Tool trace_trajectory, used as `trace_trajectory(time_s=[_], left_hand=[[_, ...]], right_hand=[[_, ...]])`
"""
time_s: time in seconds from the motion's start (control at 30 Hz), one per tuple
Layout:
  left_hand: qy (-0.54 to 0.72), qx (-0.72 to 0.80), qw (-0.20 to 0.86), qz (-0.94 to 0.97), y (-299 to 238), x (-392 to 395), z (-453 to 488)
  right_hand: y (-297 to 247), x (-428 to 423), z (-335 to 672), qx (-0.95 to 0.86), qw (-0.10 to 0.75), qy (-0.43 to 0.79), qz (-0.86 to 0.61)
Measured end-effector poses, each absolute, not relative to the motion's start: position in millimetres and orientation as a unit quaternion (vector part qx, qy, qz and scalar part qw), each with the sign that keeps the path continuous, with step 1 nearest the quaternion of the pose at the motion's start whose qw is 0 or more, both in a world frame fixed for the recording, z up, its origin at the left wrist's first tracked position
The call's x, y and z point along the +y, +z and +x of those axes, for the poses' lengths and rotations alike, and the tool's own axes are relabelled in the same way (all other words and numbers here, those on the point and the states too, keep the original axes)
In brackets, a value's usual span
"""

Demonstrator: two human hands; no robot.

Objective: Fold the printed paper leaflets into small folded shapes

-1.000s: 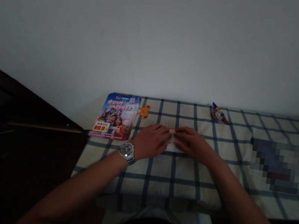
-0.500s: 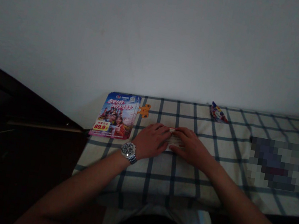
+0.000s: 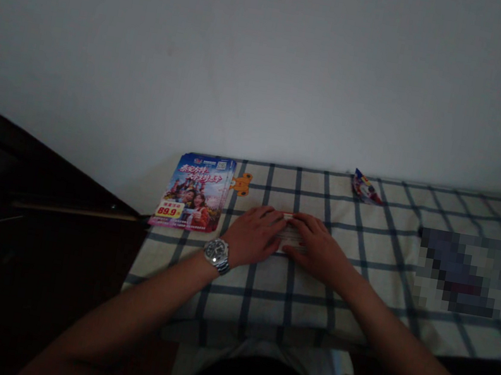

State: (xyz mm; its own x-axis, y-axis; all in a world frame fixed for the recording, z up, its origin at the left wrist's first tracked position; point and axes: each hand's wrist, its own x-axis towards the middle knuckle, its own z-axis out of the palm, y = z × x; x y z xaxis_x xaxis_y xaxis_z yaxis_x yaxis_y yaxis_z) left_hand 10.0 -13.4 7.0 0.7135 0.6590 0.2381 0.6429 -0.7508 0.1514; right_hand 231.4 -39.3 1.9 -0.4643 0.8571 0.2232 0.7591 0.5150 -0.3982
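My left hand (image 3: 253, 234), with a metal wristwatch (image 3: 217, 253), lies flat on a small folded white paper (image 3: 289, 234) on the checked cloth. My right hand (image 3: 319, 249) presses flat on the same paper from the right, fingertips meeting those of the left hand. Most of the paper is hidden under both hands. Fingers of both hands are stretched out and lie on the paper.
A stack of colourful leaflets (image 3: 195, 192) lies at the far left of the checked cloth (image 3: 357, 295). A small orange figure (image 3: 242, 183) sits beside it. A small folded coloured paper shape (image 3: 365, 188) rests near the wall. A blurred dark patch (image 3: 460, 272) lies right.
Both hands have stayed on the paper, with the right hand sliding slightly left and nearer. The view has shifted a little.
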Motion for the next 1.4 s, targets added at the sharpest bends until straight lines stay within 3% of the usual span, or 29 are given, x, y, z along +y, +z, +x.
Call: trace_trajectory(time_s=[1.4], left_hand=[[0.143, 0.348, 0.074, 0.924, 3, -11, 3]], right_hand=[[-10, -43, 234, -0.856, 0.205, 0.109, -0.462]])
